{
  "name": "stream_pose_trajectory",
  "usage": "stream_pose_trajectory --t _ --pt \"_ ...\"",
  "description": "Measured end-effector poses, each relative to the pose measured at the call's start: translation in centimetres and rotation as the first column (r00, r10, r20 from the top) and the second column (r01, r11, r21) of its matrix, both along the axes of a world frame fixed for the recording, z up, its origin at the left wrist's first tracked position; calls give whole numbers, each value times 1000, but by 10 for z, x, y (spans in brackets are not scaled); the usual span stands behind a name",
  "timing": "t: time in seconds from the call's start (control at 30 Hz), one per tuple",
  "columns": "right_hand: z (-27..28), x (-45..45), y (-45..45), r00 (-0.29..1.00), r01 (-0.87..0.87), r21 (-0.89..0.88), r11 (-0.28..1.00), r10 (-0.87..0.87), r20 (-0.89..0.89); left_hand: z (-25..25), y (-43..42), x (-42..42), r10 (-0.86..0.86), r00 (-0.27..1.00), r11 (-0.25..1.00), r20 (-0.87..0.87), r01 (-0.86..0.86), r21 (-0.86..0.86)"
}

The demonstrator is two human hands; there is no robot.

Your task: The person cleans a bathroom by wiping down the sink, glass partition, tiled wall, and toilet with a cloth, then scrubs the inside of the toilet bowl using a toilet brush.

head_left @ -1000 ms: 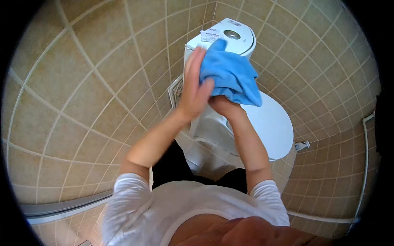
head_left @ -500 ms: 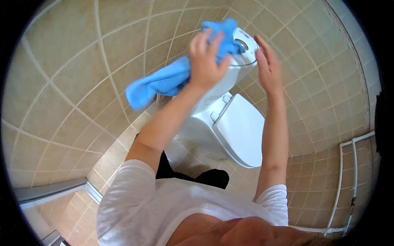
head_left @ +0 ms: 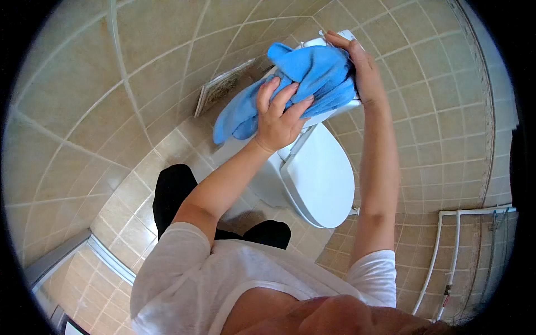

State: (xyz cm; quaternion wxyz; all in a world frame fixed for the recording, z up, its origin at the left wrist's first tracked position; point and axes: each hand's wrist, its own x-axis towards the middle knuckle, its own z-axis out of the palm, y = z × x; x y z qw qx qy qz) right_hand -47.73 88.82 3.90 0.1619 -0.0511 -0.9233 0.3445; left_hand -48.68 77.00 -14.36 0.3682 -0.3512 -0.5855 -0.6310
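A blue cloth (head_left: 318,70) lies bunched over the top and front of the white toilet tank (head_left: 347,34). My left hand (head_left: 282,117) grips the near side of the cloth, its fingers apart and pressed into the folds. At the tank's right end is my right hand (head_left: 365,72), fingers stretched over the top edge and palm against the cloth; its thumb is hidden. Below the cloth, the toilet's white lid (head_left: 322,181) is down. Most of the tank top is covered by the cloth.
Tiled walls (head_left: 419,111) stand close behind and beside the toilet. A framed panel (head_left: 223,89) is low on the left wall. White pipes (head_left: 435,262) run along the right wall. A metal door track (head_left: 111,259) crosses the floor at lower left.
The cloth has shifted right and toward me, spreading over the tank top and its round button. My left hand has moved down with it; my right hand has stayed at the tank's end.
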Motion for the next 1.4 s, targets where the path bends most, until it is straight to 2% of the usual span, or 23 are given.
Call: stream_pose_trajectory --t 0.23,0.3,0.37,0.4,0.47,0.5,0.53,0.57,0.6,0.67,0.73,0.77,0.83,0.9,0.97,1.0,1.03,1.07,1.13,1.2,1.27,1.33,1.4 --pt "0 -2 2 997 61 -145 988 -68 -41 -41 -7 10 0 992 998 127 8 -59" --pt "-3 -2 4 995 100 59 993 -98 -37 -74 -13 16 12 984 994 175 7 -106" --pt "-6 -2 0 992 102 112 988 -92 -90 -117 -25 26 86 949 958 303 5 -287" --pt "-5 -1 -1 987 140 144 979 -126 -103 -140 -26 29 88 947 956 310 7 -292" --pt "-5 1 -1 979 173 198 965 -146 -144 -179 -25 32 -33 822 944 568 212 -251" --pt "-6 1 1 979 173 193 966 -148 -139 -188 -24 31 -31 820 943 572 214 -256" --pt "-7 1 4 976 187 198 962 -160 -146 -193 -23 29 -69 594 974 802 215 -75" --pt "-7 1 6 973 199 204 958 -169 -155 -198 -21 23 -143 312 983 939 153 99" --pt "-7 1 3 969 224 227 948 -192 -155 -188 -31 7 -29 571 990 820 132 -57" --pt "-5 0 2 967 225 222 949 -189 -169 -156 -26 -17 -24 695 987 719 130 -93" --pt "-8 2 3 967 224 210 952 -191 -165 -98 -19 -38 -68 852 998 519 49 51" --pt "-8 0 6 967 220 185 958 -190 -169 -71 -16 -49 -84 903 995 421 56 78" --pt "-9 -1 11 966 219 156 963 -192 -173 -7 -27 -60 -228 933 974 277 221 57" --pt "-9 0 12 972 180 127 975 -156 -174 38 -15 -75 -256 952 967 165 255 27" --pt "-2 2 1 968 231 139 963 -213 -137 59 -6 -95 -258 959 966 118 257 23" --pt "-1 1 -1 968 233 149 961 -214 -134 61 -1 -109 -547 764 827 341 557 78" --pt "-3 0 -1 968 235 158 959 -216 -131 57 4 -119 -737 439 603 515 771 206" --pt "-4 -1 7 971 224 166 960 -205 -124 45 7 -124 -732 430 603 528 770 209" --pt "-2 -2 3 975 212 149 966 -200 -92 13 10 -129 -715 236 529 657 798 288" --pt "-1 0 1 969 247 126 961 -242 -59 -26 7 -120 -700 316 624 640 706 334" --pt "-1 -1 -1 965 261 123 958 -256 -55 -87 15 -119 -576 386 724 720 650 231" --pt "-1 -1 0 966 256 156 954 -247 -71 -144 5 -116 -468 276 700 840 696 162" --pt "1 -1 -6 962 272 141 952 -265 -63 -214 1 -109 -282 430 799 857 601 -39"
